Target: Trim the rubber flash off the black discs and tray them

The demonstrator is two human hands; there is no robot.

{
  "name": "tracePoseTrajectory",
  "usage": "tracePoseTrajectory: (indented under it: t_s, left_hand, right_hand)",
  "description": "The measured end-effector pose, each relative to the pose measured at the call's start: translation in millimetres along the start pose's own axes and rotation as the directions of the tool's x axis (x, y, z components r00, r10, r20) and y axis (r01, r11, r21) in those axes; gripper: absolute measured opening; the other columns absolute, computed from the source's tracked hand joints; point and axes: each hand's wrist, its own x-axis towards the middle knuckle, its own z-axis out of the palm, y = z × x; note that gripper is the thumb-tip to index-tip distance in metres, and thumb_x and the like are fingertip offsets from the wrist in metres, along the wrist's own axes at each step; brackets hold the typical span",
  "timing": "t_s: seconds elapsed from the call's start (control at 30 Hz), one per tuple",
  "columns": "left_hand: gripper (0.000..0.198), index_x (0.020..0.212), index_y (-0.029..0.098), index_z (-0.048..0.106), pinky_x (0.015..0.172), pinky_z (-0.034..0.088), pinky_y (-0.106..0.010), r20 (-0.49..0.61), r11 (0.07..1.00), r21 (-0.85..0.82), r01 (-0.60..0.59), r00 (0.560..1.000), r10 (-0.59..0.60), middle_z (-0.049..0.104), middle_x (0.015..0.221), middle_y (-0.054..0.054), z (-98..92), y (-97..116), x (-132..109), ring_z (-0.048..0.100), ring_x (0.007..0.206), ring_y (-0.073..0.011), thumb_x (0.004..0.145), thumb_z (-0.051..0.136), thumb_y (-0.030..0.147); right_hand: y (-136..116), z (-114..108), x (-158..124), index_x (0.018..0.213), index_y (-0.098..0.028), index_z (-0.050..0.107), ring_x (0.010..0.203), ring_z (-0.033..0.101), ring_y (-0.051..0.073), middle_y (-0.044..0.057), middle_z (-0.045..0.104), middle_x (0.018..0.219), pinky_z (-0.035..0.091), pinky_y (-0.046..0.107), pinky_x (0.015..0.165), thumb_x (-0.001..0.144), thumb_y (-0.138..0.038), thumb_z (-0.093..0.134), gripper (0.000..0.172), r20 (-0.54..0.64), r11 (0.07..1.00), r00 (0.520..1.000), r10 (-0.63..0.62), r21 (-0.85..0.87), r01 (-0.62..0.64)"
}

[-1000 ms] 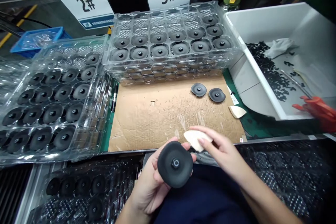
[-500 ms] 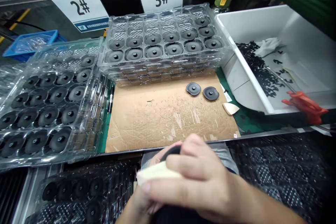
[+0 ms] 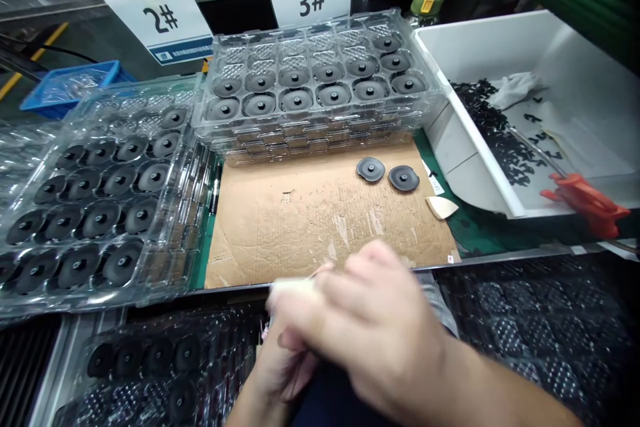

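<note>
My left hand and my right hand are close together at the near edge of the bench, both blurred by motion. A cream wedge-shaped pad shows between them, pinched in my right hand's fingers. The black round disc is hidden behind my hands, and I take it to be still in my left hand. Beyond them lies a cardboard sheet, carrying two black discs and a second cream pad near its right edge.
Clear plastic trays of black discs form a stack at the back and another pile at left, with more below. At right, a white bin holds small black pieces and an orange-handled tool.
My right hand has moved across my left with the cream pad, now covering the disc that was face up in my left hand a second ago. The items on the cardboard have not moved.
</note>
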Motion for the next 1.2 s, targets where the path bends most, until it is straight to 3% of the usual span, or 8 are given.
tracePoseTrajectory:
  t_s: [0.1, 0.27, 0.4, 0.63, 0.83, 0.93, 1.1, 1.2]
  left_hand:
    - [0.05, 0.106, 0.03, 0.062, 0.095, 0.045, -0.032, 0.027, 0.995, -0.048, -0.09, 0.995, 0.092, 0.068, 0.098, 0.003, 0.1, 1, 2, 0.054, 0.111, -0.0243, 0.061, 0.069, 0.049]
    - [0.061, 0.114, 0.025, 0.057, 0.093, 0.045, -0.029, 0.087, 0.966, -0.179, -0.188, 0.975, 0.206, 0.062, 0.118, -0.006, -8.7, 12, 0, 0.058, 0.106, -0.0245, 0.058, 0.072, 0.042]
    - [0.057, 0.114, 0.023, 0.057, 0.094, 0.044, -0.03, 0.077, 0.961, -0.209, -0.184, 0.976, 0.203, 0.062, 0.118, -0.007, -9.5, 16, -3, 0.057, 0.108, -0.0255, 0.061, 0.069, 0.042]
    - [0.06, 0.113, 0.025, 0.058, 0.091, 0.046, -0.031, 0.04, 0.971, -0.17, -0.168, 0.983, 0.177, 0.062, 0.117, -0.005, -3.5, 13, 0, 0.058, 0.105, -0.0248, 0.057, 0.072, 0.042]
    - [0.054, 0.112, 0.025, 0.059, 0.089, 0.046, -0.024, 0.07, 0.979, -0.142, -0.147, 0.985, 0.158, 0.063, 0.114, -0.003, -10.5, 12, 0, 0.059, 0.101, -0.0182, 0.061, 0.074, 0.036]
    - [0.051, 0.108, 0.031, 0.06, 0.087, 0.048, -0.025, 0.019, 0.976, -0.139, -0.17, 0.984, 0.175, 0.065, 0.108, 0.001, -13.4, 14, 0, 0.061, 0.097, -0.0169, 0.06, 0.075, 0.032]
    - [0.033, 0.096, 0.028, 0.066, 0.081, 0.048, -0.017, 0.055, 0.978, -0.158, -0.135, 0.988, 0.145, 0.069, 0.098, 0.002, -5.0, 17, -4, 0.062, 0.094, -0.0121, 0.064, 0.073, 0.028]
    - [0.047, 0.104, 0.027, 0.063, 0.084, 0.049, -0.025, 0.049, 0.98, -0.141, -0.142, 0.988, 0.15, 0.066, 0.108, -0.001, -3.3, 21, -5, 0.061, 0.097, -0.0176, 0.059, 0.076, 0.03]
  right_hand:
    - [12, 6, 2, 0.111, -0.026, 0.058, 0.065, 0.053, 0.011, -0.003, 0.064, 0.076, 0.033, 0.028, 0.064, 0.092, -0.023, 0.042, 0.026, -0.044, 0.979, 0.994, -0.103, 0.171, 0.109]
    - [68, 27, -24, 0.113, -0.029, 0.057, 0.091, 0.057, 0.014, -0.001, 0.063, 0.104, 0.043, 0.027, 0.076, 0.088, -0.018, 0.046, 0.029, 0.003, 0.862, 0.887, 0.462, 0.237, -0.449]
    - [92, 62, -62, 0.113, -0.027, 0.057, 0.086, 0.059, 0.017, 0.001, 0.066, 0.097, 0.043, 0.032, 0.073, 0.088, -0.017, 0.046, 0.03, 0.065, 0.876, 0.884, 0.462, 0.117, -0.467]
    - [55, 39, -39, 0.117, -0.026, 0.054, 0.088, 0.057, 0.017, 0.002, 0.064, 0.101, 0.044, 0.032, 0.076, 0.088, -0.02, 0.046, 0.031, -0.038, 0.853, 0.859, 0.51, 0.149, -0.5]
    - [-9, 10, -5, 0.114, -0.01, 0.053, 0.083, 0.056, 0.015, 0.006, 0.064, 0.096, 0.043, 0.03, 0.078, 0.085, -0.01, 0.044, 0.031, -0.1, 0.96, 0.99, 0.103, 0.271, -0.073]
    - [-10, 13, 2, 0.107, -0.014, 0.057, 0.079, 0.055, 0.014, 0.003, 0.064, 0.091, 0.042, 0.028, 0.074, 0.086, -0.011, 0.044, 0.024, 0.14, 0.951, 0.984, 0.112, 0.274, -0.147]
    - [-7, 18, 3, 0.115, -0.009, 0.051, 0.076, 0.054, 0.017, 0.007, 0.062, 0.085, 0.04, 0.032, 0.071, 0.088, -0.014, 0.04, 0.029, -0.107, 0.979, 0.989, 0.1, 0.185, -0.079]
    - [-7, 6, -12, 0.112, -0.012, 0.053, 0.081, 0.054, 0.013, 0.004, 0.062, 0.089, 0.04, 0.026, 0.075, 0.086, -0.009, 0.044, 0.027, 0.052, 0.956, 0.997, 0.064, 0.283, -0.076]
